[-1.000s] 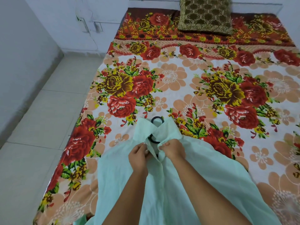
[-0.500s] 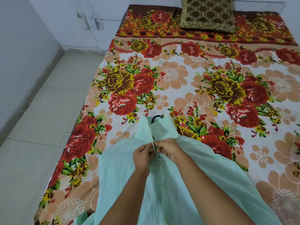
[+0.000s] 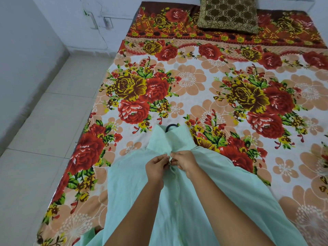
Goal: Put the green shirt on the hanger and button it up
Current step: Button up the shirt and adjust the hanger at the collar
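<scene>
The pale green shirt (image 3: pixel 209 189) lies spread front-up on the floral bedsheet, collar pointing away from me. Only the black hook of the hanger (image 3: pixel 170 126) shows, poking out above the collar; the rest is hidden inside the shirt. My left hand (image 3: pixel 156 166) and my right hand (image 3: pixel 184 159) meet just below the collar, each pinching one edge of the front placket at the top button. The two edges are pulled together between my fingertips. Small buttons run down the placket below my hands.
The bed (image 3: pixel 204 86) fills most of the view under a red, yellow and peach flowered sheet. A brown patterned cushion (image 3: pixel 229 15) lies at the headboard end. Pale floor tiles (image 3: pixel 44 139) and a white wall border the bed on the left.
The collar opening has closed over the hanger, so less of the black hook shows. Both hands moved closer together at the top of the placket.
</scene>
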